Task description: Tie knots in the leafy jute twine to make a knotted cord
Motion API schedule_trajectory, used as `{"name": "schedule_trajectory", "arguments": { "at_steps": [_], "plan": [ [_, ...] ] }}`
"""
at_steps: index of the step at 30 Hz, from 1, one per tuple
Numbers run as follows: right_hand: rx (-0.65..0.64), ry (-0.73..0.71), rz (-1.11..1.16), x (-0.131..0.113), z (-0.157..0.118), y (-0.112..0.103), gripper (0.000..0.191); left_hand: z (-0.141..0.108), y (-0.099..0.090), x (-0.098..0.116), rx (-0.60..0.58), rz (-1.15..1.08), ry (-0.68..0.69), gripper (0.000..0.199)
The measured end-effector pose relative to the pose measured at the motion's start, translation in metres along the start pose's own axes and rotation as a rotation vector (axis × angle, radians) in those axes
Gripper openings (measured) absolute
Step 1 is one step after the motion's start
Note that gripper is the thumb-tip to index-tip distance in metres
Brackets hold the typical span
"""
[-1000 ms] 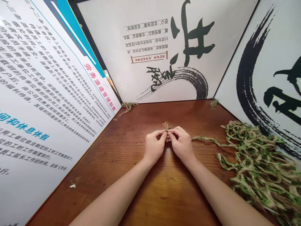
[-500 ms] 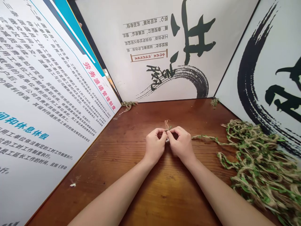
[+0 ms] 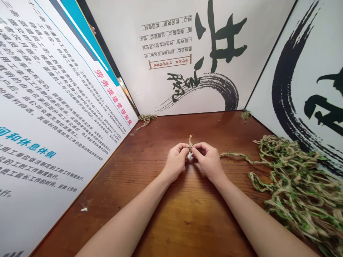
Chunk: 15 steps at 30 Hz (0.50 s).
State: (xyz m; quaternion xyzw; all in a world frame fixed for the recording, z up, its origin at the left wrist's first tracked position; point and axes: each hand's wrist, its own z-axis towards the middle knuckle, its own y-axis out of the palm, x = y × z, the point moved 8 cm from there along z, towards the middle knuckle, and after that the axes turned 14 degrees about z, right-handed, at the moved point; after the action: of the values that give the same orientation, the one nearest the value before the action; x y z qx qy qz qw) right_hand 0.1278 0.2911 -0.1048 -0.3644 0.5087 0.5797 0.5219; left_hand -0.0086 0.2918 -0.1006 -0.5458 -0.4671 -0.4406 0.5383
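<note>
My left hand (image 3: 175, 161) and my right hand (image 3: 209, 161) meet at the middle of the wooden table (image 3: 193, 221), and their fingertips pinch a short knotted piece of jute twine (image 3: 190, 143). Its frayed end sticks up between my fingers, and a small pale bit shows just below them. To the right lies a loose heap of tan and green twine (image 3: 294, 185). One strand of it (image 3: 235, 155) runs left toward my right hand, and its far end is hidden near my fingers.
Printed boards with Chinese text (image 3: 61, 85) stand along the left table edge, and brush-calligraphy boards (image 3: 193, 53) stand at the back and right. Small twine scraps (image 3: 146, 120) lie in the far left corner, with another (image 3: 245, 115) at the back right. A white scrap (image 3: 84, 209) lies near the left board.
My hands have drawn slightly closer together around the twine, and its frayed end now stands more upright. The view has shifted slightly.
</note>
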Motion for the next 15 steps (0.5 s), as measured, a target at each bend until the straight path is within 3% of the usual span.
{"name": "schedule_trajectory", "arguments": {
  "at_steps": [6, 15],
  "plan": [
    [-0.003, -0.067, -0.026, -0.003, -0.001, 0.001, 0.015, -0.001, -0.001, -0.001, 0.021, -0.057, 0.01, 0.02],
    [0.07, -0.08, -0.025, -0.011, -0.004, -0.004, 0.02, 0.001, -0.006, -0.003, 0.104, -0.071, 0.032, 0.022]
  ]
}}
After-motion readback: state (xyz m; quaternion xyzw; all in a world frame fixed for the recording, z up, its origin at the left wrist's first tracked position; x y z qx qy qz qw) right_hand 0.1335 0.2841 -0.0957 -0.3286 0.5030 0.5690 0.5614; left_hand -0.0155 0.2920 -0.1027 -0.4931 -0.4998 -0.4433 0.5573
